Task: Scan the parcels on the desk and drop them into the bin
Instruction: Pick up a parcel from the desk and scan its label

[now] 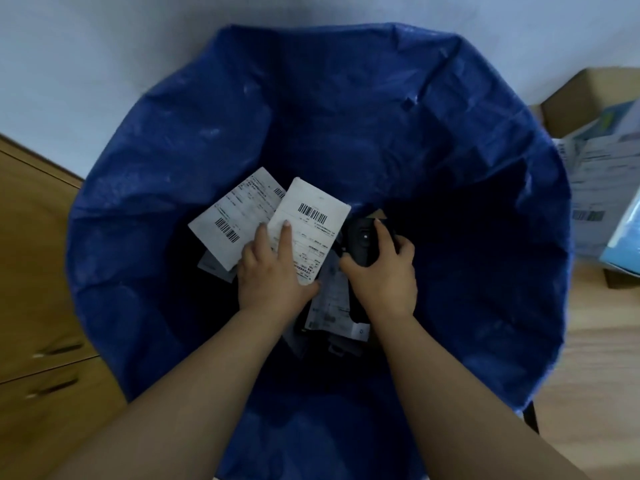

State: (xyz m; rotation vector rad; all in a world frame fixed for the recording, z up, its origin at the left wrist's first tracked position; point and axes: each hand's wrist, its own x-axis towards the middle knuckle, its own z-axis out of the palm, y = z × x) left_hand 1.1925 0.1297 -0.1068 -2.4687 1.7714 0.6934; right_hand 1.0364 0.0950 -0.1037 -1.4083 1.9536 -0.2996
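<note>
The blue bin bag (pixel 207 140) fills the centre of the frame, its mouth wide and its interior dark. Both forearms reach down into it from the lower edge.

Left hand (pixel 273 271): grasps a white parcel (pixel 308 230) by its lower edge, fingers laid over the printed face and thumb under the corner. A barcode label faces up near the parcel's top edge. A second white parcel (pixel 235 220) lies just left of it, overlapped at the adjoining edge, barcode also up.

Right hand (pixel 384 271): fingers curl around a black handheld scanner (pixel 362 242), held just right of the grasped parcel.

Below the hands, further labelled packages (pixel 329 306) lie in the bag; their shapes are hard to make out in the shadow.

Right edge of the frame: a wooden desk (pixel 588 358) carries a cardboard box (pixel 571 102) and more labelled parcels (pixel 599 188). Left edge: a wooden drawer cabinet (pixel 34 271).
</note>
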